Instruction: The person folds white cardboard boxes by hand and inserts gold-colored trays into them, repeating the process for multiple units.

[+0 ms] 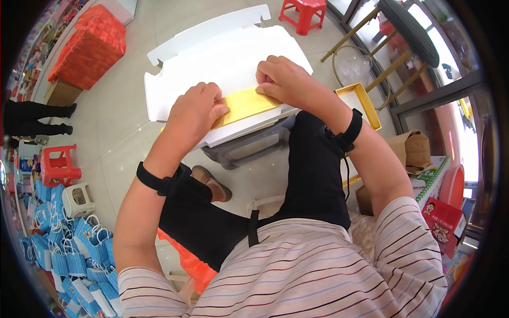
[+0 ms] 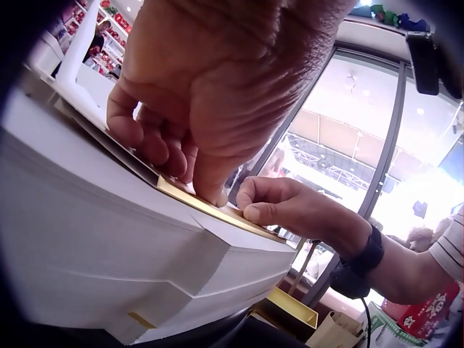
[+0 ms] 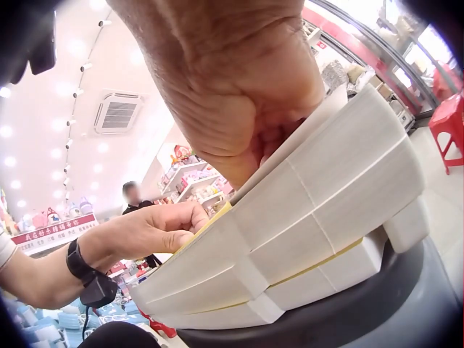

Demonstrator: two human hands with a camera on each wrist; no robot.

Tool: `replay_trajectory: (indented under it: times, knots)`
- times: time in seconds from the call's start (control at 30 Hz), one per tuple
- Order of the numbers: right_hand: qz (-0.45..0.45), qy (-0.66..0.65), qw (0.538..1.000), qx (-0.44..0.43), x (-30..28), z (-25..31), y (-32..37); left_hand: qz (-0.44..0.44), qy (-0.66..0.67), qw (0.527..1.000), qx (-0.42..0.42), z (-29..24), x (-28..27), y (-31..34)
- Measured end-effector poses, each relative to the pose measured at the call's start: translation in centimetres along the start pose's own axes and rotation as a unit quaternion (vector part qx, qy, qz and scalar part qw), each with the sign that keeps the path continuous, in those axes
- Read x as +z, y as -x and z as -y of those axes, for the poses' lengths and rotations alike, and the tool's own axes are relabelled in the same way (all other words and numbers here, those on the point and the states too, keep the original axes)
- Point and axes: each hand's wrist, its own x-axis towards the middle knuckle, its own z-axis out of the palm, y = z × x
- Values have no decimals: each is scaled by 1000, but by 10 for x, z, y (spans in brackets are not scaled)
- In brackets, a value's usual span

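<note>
A white cardboard sheet [image 1: 228,58] with cut flaps lies on a stack of similar sheets, over a dark grey stool [image 1: 249,146]. Along its near edge runs a yellow strip [image 1: 246,106]. The left hand [image 1: 196,108] has its curled fingers on the sheet and its thumb on the strip's left end. At the strip's right end, the right hand [image 1: 283,79] pinches the edge between thumb and bent fingers. In the left wrist view the strip [image 2: 210,209] shows as a thin folded edge under the left thumb. The right wrist view hides the right fingertips partly behind the sheet.
A yellow-rimmed box [image 1: 375,108] stands right of the stack, beside a tall round stool [image 1: 408,32]. Red stools [image 1: 61,165] and blue-white bags [image 1: 69,259] are at the left. A red-wrapped box [image 1: 87,47] sits back left; another person's legs [image 1: 37,119] show nearby.
</note>
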Motion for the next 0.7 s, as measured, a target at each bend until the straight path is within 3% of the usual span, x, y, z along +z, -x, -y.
replay_trajectory:
  times: [0.07, 0.1, 0.2, 0.6, 0.7]
  knots:
    - [-44, 42, 997, -43, 8, 2, 5, -62, -61, 989, 117, 2, 5, 11]
    - [-87, 82, 989, -82, 11, 4, 9, -62, -64, 989, 118, 2, 5, 17]
    - [-86, 123, 976, -157, 15, 17, 18, -50, -77, 986, 140, -5, -3, 27]
    - [-6, 100, 987, -127, 5, 35, 25, 12, -146, 970, 195, -9, -10, 26]
    - [-34, 111, 984, -138, 9, 37, 24, 7, -198, 959, 201, -14, -8, 28]
